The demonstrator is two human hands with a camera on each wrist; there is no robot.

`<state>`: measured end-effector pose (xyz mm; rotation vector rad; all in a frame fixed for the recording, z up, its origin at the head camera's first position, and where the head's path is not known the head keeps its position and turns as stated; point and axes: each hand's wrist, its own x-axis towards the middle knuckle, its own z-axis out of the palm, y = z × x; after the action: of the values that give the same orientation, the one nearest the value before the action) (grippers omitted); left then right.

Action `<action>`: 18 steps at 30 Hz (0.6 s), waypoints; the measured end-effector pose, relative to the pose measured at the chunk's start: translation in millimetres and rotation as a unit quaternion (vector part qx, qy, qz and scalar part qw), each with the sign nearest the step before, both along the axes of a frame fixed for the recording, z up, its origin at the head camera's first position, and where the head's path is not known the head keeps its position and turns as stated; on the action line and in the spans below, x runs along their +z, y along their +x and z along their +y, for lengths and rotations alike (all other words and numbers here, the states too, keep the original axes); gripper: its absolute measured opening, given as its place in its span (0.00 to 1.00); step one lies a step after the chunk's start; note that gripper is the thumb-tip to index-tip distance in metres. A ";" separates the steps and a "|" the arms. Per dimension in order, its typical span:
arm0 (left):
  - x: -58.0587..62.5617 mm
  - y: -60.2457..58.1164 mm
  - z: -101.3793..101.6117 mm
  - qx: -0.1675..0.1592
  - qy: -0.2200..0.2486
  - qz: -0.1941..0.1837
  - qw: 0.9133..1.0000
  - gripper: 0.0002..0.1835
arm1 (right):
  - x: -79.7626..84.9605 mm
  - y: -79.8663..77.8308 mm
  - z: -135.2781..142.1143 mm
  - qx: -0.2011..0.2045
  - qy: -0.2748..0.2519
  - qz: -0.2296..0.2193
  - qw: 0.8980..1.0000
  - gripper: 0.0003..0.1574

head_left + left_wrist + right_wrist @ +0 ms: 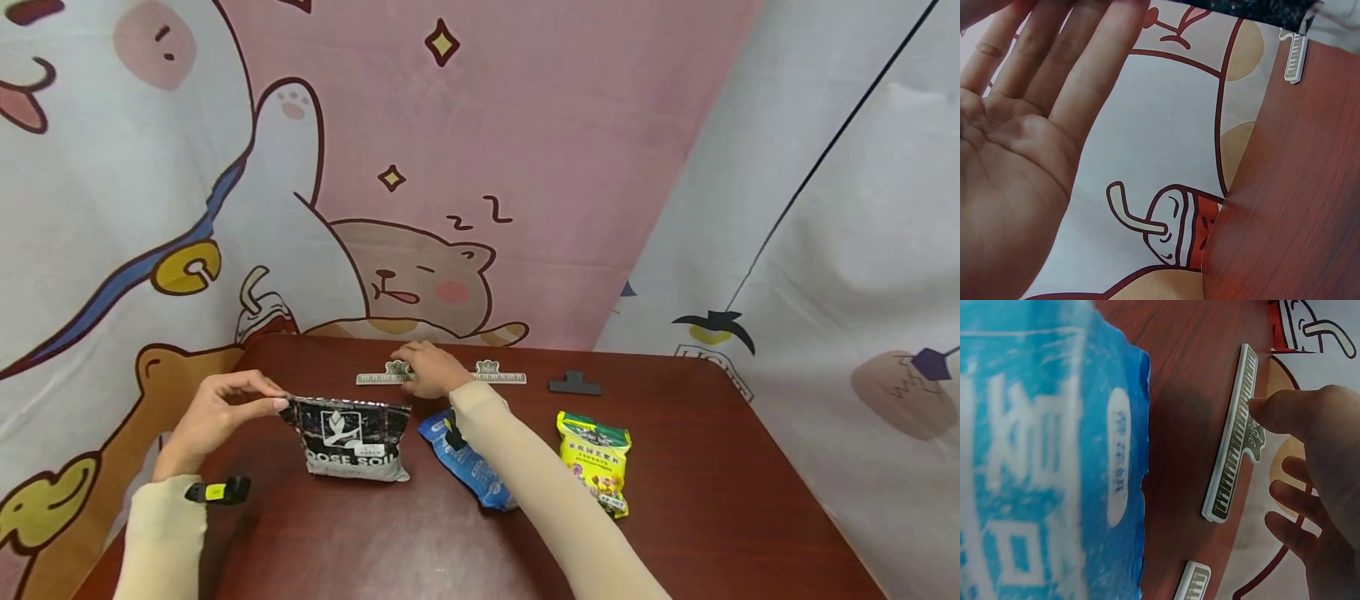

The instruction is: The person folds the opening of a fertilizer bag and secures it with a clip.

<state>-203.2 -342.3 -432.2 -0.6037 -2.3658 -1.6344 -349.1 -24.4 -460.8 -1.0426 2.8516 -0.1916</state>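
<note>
My left hand (217,417) pinches the top left corner of a black and white soil bag (352,442), which stands upright on the table. In the left wrist view its dark top edge (1260,12) crosses above my palm. My right hand (433,371) reaches over a blue bag (468,462) to a long clip with a piano-key pattern (375,378). In the right wrist view the thumb overlaps the middle of that clip (1229,462), near its shaped handle, with other fingers loosely bent beyond it. The index fingertip is hidden there.
A second piano-key clip (501,377) lies to the right, then a black clip (575,383). A yellow and green bag (596,462) lies right of my forearm. Behind the dark red table (720,500) hangs a cartoon-printed cloth (525,125).
</note>
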 end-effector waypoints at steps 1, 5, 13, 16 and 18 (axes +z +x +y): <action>-0.2 0.5 -0.2 -0.001 -0.001 0.001 1.000 0.03 | -1.0 -1.3 -2.2 -0.003 0.003 -0.005 1.000 0.40; -1.1 1.7 -1.0 -0.003 0.001 0.000 1.000 0.03 | -4.6 -7.1 -9.9 -0.011 0.016 -0.019 1.000 0.43; 0.1 1.7 -2.4 0.000 -0.003 -0.002 1.000 0.04 | -10.2 -16.2 -18.7 -0.007 0.043 -0.010 0.999 0.42; -1.3 0.2 -2.8 -0.007 0.001 -0.002 1.000 0.04 | -12.4 -17.6 -20.7 -0.008 0.045 -0.003 0.999 0.40; -2.5 -0.6 -1.9 -0.010 0.003 -0.004 1.000 0.04 | -13.9 -18.1 -21.1 -0.008 0.041 -0.001 0.999 0.37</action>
<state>-203.8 -344.2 -434.7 -0.6220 -2.3682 -1.6537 -367.2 -45.5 -474.7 -1.0026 2.8415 -0.0761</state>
